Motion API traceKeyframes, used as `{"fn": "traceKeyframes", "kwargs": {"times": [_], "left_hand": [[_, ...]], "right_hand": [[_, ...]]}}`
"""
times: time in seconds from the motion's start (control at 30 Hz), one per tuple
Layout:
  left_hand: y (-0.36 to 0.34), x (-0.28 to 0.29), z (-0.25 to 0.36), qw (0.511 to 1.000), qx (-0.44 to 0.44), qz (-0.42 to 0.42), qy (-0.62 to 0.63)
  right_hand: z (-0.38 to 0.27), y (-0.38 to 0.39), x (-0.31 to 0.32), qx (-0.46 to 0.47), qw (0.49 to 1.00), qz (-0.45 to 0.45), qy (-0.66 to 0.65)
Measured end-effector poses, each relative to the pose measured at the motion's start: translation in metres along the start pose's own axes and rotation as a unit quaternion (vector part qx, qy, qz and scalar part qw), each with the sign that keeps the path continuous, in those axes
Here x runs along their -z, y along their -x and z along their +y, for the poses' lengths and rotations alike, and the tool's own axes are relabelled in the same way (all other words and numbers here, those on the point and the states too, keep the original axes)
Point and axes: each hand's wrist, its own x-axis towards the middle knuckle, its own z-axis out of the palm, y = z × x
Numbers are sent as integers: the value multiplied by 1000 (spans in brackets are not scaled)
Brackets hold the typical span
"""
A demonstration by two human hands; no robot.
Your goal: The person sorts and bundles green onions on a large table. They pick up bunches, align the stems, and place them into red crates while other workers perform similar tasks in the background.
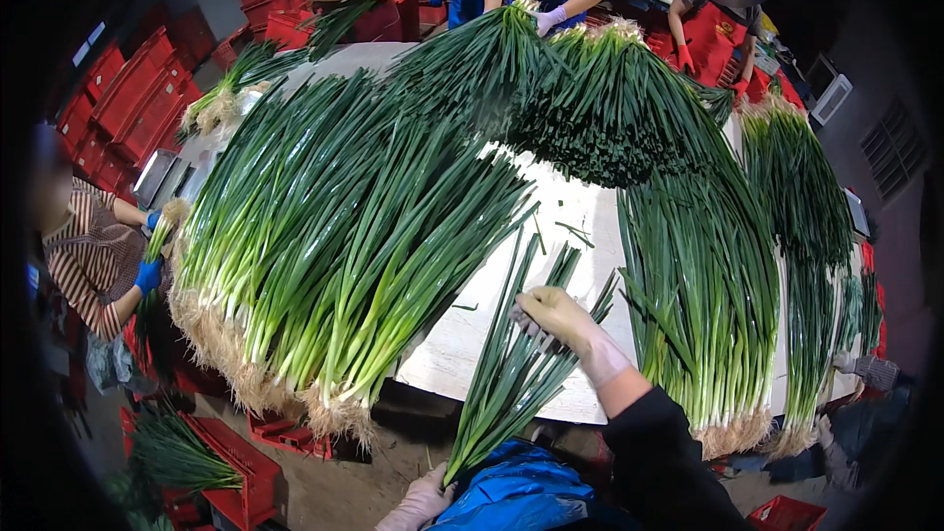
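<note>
My left hand (pixel 425 500), in a pale glove, is closed around the lower end of a bunch of green onions (pixel 489 401) at the near edge of the table. The leaves of this bunch fan out upward and to the right over the white tabletop; its roots are hidden. My right hand (pixel 563 320), gloved too, is over the upper leaves with its fingers curled together. Whatever it pinches is hidden. A wide pile of green onions (pixel 334 236) lies to the left, roots toward me, and another pile (pixel 693 285) lies to the right.
Cut leaf scraps (pixel 575 233) dot the white table (pixel 580 280). More bunches (pixel 610 88) cover the far side, where several co-workers stand. A co-worker's blue-gloved hand (pixel 147 277) holds onions at the left. Red crates (pixel 147 93) are stacked behind; another crate (pixel 236 467) stands below, at the left.
</note>
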Motion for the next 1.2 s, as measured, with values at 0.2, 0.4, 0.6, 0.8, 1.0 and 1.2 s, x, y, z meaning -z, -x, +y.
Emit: {"fn": "traceKeyframes", "kwargs": {"times": [0.2,0.4,0.6,0.8,1.0,1.2], "left_hand": [[3,11,17,998,33,-28,34],[1,24,32,990,84,-90,64],[7,25,37,988,104,-82,82],[13,34,61,987,123,-74,78],[12,47,40,988,59,-99,99],[27,75,69,992,-5,-121,-41]], "right_hand": [[48,86,2,-48,960,-271,-56],[156,135,-37,-222,940,-257,-47],[184,136,-69,-228,953,-148,-137],[185,119,-74,-210,942,-177,-193],[177,110,-78,-196,878,-230,-370],[152,109,-87,-176,780,-292,-525]]}}
